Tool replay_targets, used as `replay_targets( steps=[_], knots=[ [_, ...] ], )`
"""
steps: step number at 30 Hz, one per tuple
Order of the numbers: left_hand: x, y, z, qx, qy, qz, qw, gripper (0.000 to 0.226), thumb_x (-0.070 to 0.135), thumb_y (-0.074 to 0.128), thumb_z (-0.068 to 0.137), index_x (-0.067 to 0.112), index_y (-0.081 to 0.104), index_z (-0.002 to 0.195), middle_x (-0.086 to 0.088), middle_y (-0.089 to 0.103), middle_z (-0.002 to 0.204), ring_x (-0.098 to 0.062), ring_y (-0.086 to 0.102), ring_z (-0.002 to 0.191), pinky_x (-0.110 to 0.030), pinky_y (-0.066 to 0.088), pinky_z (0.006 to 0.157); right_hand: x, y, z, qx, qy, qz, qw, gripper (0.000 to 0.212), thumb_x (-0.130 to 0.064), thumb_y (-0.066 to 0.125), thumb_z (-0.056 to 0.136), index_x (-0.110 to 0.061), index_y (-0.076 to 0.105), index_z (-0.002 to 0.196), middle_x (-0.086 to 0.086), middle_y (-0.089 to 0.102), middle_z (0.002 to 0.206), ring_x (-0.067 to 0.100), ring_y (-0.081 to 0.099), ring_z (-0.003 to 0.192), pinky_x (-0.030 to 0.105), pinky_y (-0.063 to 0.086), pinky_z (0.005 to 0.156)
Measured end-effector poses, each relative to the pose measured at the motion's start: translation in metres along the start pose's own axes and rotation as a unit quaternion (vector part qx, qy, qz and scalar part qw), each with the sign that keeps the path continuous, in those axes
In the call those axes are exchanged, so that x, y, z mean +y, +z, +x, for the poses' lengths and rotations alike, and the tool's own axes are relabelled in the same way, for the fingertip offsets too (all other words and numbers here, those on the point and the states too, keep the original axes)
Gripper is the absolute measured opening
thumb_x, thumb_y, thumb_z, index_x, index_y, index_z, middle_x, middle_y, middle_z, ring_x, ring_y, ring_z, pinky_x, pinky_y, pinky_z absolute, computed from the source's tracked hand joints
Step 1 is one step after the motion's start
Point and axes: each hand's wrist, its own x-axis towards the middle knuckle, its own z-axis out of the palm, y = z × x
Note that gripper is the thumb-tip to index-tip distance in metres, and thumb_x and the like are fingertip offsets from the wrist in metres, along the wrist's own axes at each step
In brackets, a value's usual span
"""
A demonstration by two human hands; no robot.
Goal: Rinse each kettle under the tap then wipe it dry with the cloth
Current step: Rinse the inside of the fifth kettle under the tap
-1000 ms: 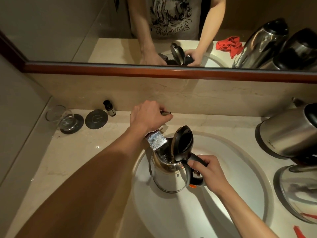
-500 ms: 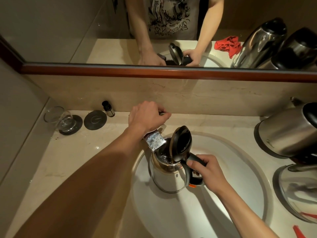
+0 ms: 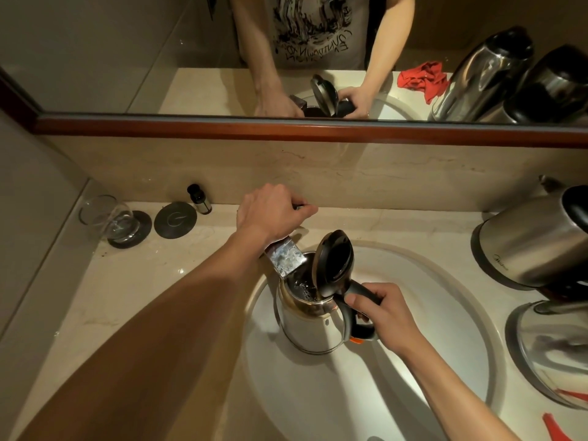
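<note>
The left hand (image 3: 270, 211) covers the tap (image 3: 284, 259) handle (grip unclear); the right hand (image 3: 381, 313) clamps the kettle (image 3: 305, 326) handle inside the sink (image 3: 445, 329), rim close by.

three kettles (image 3: 313, 319), two coasters (image 3: 174, 219)

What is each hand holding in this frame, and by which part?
The right hand grips the kettle by its black handle, in the sink under the tap spout. The left hand is closed on the tap lever.
</note>
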Motion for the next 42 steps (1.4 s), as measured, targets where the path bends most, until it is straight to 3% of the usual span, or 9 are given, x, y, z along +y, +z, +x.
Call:
replay_targets(
  steps=[8, 13, 17, 25, 32, 38, 42],
  knots=[
    [0.0009, -0.002, -0.0007, -0.008, 0.004, 0.001, 1.0, 0.04, 0.07, 0.051, 0.088, 0.044, 0.072, 0.109, 0.007, 0.072, 0.078, -0.019, 0.064, 0.078, -0.033, 0.049, 0.069, 0.0006, -0.0009, -0.0011, 0.003, 0.004, -0.005, 1.0, 0.037, -0.051, 0.07, 0.065, -0.024, 0.051, 0.048, 0.002, 0.035, 0.057, 0.018, 0.031, 0.057, 0.034, 0.021, 0.059],
    [0.0021, -0.0041, -0.0009, -0.013, -0.001, -0.006, 1.0, 0.039, 0.069, 0.054, 0.087, 0.042, 0.073, 0.107, 0.012, 0.071, 0.074, -0.014, 0.061, 0.073, -0.029, 0.039, 0.06, -0.0013, 0.0006, 0.0014, -0.003, 0.001, -0.011, 1.0, 0.041, -0.051, 0.07, 0.065, -0.019, 0.049, 0.049, 0.002, 0.034, 0.056, 0.018, 0.029, 0.056, 0.032, 0.021, 0.056],
    [0.0024, -0.0044, -0.0005, -0.017, -0.005, -0.023, 1.0, 0.036, 0.067, 0.058, 0.086, 0.04, 0.075, 0.103, 0.012, 0.072, 0.077, -0.012, 0.061, 0.071, -0.027, 0.035, 0.055, -0.0008, 0.0003, 0.0023, -0.002, 0.0, -0.012, 1.0, 0.053, -0.052, 0.07, 0.065, -0.006, 0.047, 0.053, 0.003, 0.033, 0.056, 0.018, 0.029, 0.056, 0.032, 0.022, 0.056],
    [0.0041, -0.0015, 0.0009, -0.011, -0.008, -0.011, 1.0, 0.035, 0.068, 0.06, 0.084, 0.041, 0.075, 0.101, 0.014, 0.072, 0.076, -0.01, 0.06, 0.071, -0.025, 0.035, 0.054, 0.0005, -0.0013, 0.0023, 0.001, 0.006, -0.008, 1.0, 0.046, -0.051, 0.07, 0.066, -0.013, 0.049, 0.051, 0.005, 0.034, 0.058, 0.019, 0.03, 0.059, 0.036, 0.021, 0.062],
    [0.0054, -0.0002, 0.0003, 0.0, -0.016, 0.005, 1.0, 0.037, 0.068, 0.058, 0.082, 0.036, 0.076, 0.09, 0.01, 0.068, 0.074, -0.015, 0.06, 0.073, -0.028, 0.037, 0.062, 0.0011, -0.0014, 0.0013, 0.009, 0.013, -0.005, 1.0, 0.043, -0.052, 0.07, 0.064, -0.018, 0.05, 0.05, 0.004, 0.034, 0.056, 0.019, 0.03, 0.057, 0.035, 0.022, 0.06],
    [0.0029, 0.0024, 0.0012, -0.001, -0.006, 0.011, 1.0, 0.037, 0.069, 0.058, 0.08, 0.038, 0.075, 0.093, 0.009, 0.07, 0.078, -0.017, 0.063, 0.078, -0.029, 0.048, 0.068, 0.0002, -0.0009, -0.0002, 0.011, 0.015, -0.005, 1.0, 0.039, -0.052, 0.07, 0.064, -0.024, 0.05, 0.046, 0.001, 0.035, 0.055, 0.017, 0.03, 0.055, 0.033, 0.022, 0.057],
    [0.0029, 0.0034, 0.0014, 0.002, -0.01, 0.003, 1.0, 0.038, 0.068, 0.057, 0.08, 0.037, 0.075, 0.092, 0.01, 0.07, 0.077, -0.017, 0.063, 0.077, -0.029, 0.048, 0.068, -0.0003, -0.0011, -0.0005, 0.011, 0.015, -0.005, 1.0, 0.04, -0.052, 0.069, 0.064, -0.023, 0.049, 0.046, 0.002, 0.034, 0.055, 0.017, 0.03, 0.055, 0.033, 0.022, 0.058]
  ],
)
